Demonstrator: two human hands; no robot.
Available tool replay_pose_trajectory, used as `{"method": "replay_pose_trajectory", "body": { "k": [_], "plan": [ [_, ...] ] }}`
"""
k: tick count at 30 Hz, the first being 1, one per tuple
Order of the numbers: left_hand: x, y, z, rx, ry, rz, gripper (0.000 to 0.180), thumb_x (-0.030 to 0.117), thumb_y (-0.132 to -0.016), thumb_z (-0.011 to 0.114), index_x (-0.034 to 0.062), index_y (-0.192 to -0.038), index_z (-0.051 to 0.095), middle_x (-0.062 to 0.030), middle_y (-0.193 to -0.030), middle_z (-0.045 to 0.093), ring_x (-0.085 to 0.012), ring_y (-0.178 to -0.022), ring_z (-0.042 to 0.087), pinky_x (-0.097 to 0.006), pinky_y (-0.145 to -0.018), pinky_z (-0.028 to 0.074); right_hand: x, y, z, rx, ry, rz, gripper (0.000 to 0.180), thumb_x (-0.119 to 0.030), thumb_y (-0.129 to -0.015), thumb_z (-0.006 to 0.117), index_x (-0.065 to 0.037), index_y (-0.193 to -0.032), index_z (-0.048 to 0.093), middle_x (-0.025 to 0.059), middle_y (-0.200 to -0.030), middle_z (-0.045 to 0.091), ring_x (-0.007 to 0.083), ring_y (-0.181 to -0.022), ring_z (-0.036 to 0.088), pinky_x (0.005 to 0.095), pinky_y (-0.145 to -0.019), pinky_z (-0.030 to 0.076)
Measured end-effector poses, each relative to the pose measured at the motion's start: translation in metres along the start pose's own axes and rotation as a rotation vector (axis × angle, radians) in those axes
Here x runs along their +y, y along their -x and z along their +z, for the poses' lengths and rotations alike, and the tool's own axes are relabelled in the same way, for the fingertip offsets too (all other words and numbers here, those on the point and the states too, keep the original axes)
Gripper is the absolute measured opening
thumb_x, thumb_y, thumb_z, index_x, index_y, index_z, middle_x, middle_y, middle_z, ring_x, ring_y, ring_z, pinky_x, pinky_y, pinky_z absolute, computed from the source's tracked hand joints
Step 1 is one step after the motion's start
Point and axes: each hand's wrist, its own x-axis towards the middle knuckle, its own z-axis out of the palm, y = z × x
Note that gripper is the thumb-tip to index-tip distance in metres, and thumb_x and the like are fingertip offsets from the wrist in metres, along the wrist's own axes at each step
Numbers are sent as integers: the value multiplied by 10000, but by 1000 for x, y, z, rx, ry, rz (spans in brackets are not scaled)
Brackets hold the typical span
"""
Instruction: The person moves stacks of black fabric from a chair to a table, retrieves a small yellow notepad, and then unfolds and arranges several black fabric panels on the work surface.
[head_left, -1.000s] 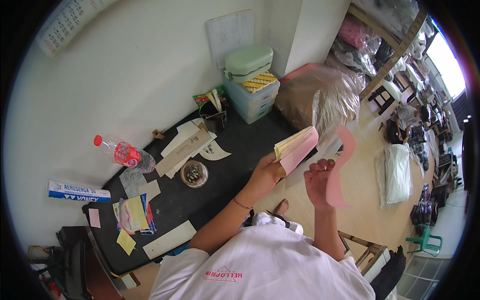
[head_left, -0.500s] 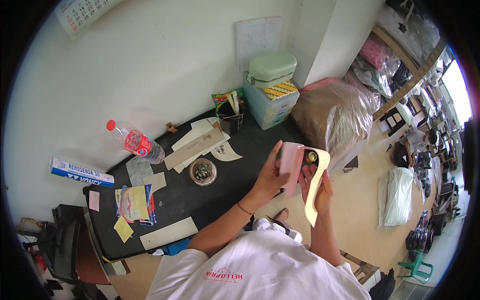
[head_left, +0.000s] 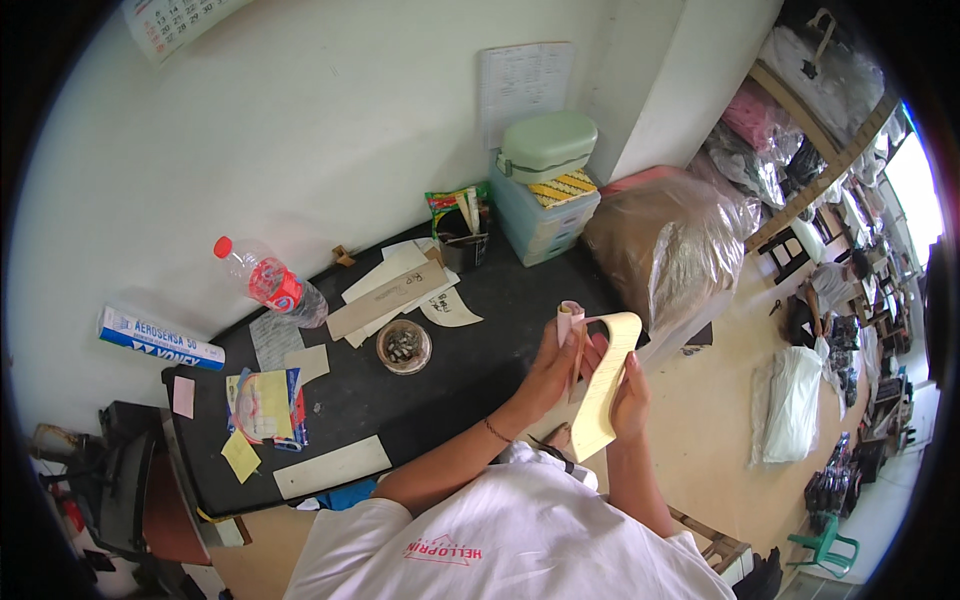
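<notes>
Over the desk's right edge I hold a paper pad with pink and yellow sheets. Its pink part (head_left: 567, 322) is curled into a narrow roll, with my left hand (head_left: 550, 368) closed around it. A long yellow sheet (head_left: 603, 395) arches over from the top and hangs down toward me; faint writing shows on it. My right hand (head_left: 629, 400) pinches the yellow sheet's right edge, its thumb pointing up and its other fingers partly hidden behind the paper.
On the black desk (head_left: 480, 345) are a glass jar (head_left: 404, 347), paper cutouts (head_left: 388, 298), a plastic bottle (head_left: 270, 282), a cardboard tube (head_left: 160, 340) and a pen cup (head_left: 463, 245). A drawer box (head_left: 540, 225) bears a green case (head_left: 548, 142). Bagged goods (head_left: 665, 245) stand right; a person (head_left: 835, 285) is beyond.
The pink part has curled from a broad block into a narrow roll. The yellow sheet has turned to show its face. A round metallic thing by my right hand is out of sight.
</notes>
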Motion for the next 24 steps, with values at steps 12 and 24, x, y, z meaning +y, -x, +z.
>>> {"method": "replay_pose_trajectory", "body": {
  "k": [12, 24],
  "plan": [
    [108, -105, -138, 290, -42, 335, 429, 159, -949, 543, 24, -1338, 420, -83, -1205, 540, -176, -1118, 533, -352, -974, 440, -28, 18, -23, 135, -209, -131, 346, -284, -1000, 450, -25, -1222, 506, 147, -1182, 586, 339, -1203, 517, 515, -1093, 366],
    [97, -160, -228, 473, -902, 311, 313, 143, -752, 680, -35, -998, 604, -204, -861, 653, -308, -802, 650, -370, -757, 505, -39, 57, -59, 427, -57, -178, 364, -309, -1013, 413, -42, -1235, 519, 77, -1126, 596, 239, -1090, 586, 428, -959, 459]
  ]
}}
